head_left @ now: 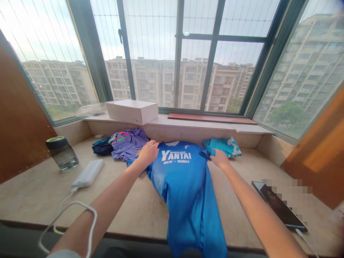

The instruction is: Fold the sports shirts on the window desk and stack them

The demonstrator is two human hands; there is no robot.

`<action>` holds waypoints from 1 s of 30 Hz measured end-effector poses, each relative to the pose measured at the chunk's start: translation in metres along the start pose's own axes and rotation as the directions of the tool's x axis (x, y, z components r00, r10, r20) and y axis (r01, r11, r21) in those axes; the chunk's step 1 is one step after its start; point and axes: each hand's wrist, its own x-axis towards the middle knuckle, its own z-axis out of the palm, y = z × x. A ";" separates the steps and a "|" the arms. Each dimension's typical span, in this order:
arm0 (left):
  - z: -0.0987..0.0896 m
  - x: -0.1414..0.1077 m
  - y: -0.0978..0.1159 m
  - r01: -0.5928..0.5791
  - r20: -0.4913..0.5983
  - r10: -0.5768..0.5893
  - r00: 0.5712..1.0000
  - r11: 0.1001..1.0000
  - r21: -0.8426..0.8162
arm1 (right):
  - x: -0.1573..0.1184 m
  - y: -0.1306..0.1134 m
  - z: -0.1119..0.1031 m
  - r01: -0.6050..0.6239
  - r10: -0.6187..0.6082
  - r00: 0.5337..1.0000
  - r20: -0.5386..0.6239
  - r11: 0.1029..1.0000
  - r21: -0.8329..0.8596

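A blue T-shirt (pixel 185 182) with white "Marathon Yantai" lettering lies front up on the stone ledge, its lower part hanging over the near edge. At its left shoulder my left hand (pixel 149 153) has its fingers closed on the cloth. My right hand (pixel 220 158) pinches the end of the sleeve on the other side. Behind my left hand is a crumpled purple garment (pixel 131 141) with pink and green print, beside a dark navy cloth (pixel 102 147). Just beyond my right hand sits a folded turquoise-and-white garment (pixel 224 146).
On the left stand a dark-lidded water bottle (pixel 63 154) and a white power bank (pixel 88 173) with a looping cable (pixel 92 222). A phone (pixel 279 206) on a cable lies at right. A white box (pixel 133 111) rests on the raised windowsill (pixel 209 125).
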 end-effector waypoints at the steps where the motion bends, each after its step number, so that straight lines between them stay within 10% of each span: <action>1: 0.011 -0.011 0.004 -0.032 0.036 0.033 0.999 0.999 -0.004 | -0.010 0.005 0.003 0.022 -0.022 0.999 0.035 1.000 -0.013; 4: 0.043 -0.042 0.013 -0.095 0.133 0.096 0.986 0.995 -0.012 | -0.053 0.015 0.015 0.172 -0.182 0.955 0.235 0.983 0.065; 9: 0.072 -0.059 0.006 -0.160 0.332 0.131 0.934 0.985 0.062 | -0.126 0.033 0.022 0.438 -0.339 0.726 0.598 0.899 -0.021; 16: 0.052 -0.059 0.021 -0.199 0.166 0.181 0.969 0.975 0.096 | -0.157 0.024 -0.005 0.379 -0.209 0.829 0.519 0.893 -0.245; 22: 0.008 -0.162 0.057 -0.394 0.056 0.406 0.912 0.907 -0.145 | -0.208 -0.004 -0.014 0.428 -0.319 0.534 0.783 0.901 0.075; 30: 0.032 -0.254 0.050 -0.511 0.196 0.557 0.807 0.825 -0.240 | -0.204 0.004 -0.001 0.464 -0.448 0.501 0.741 0.861 0.208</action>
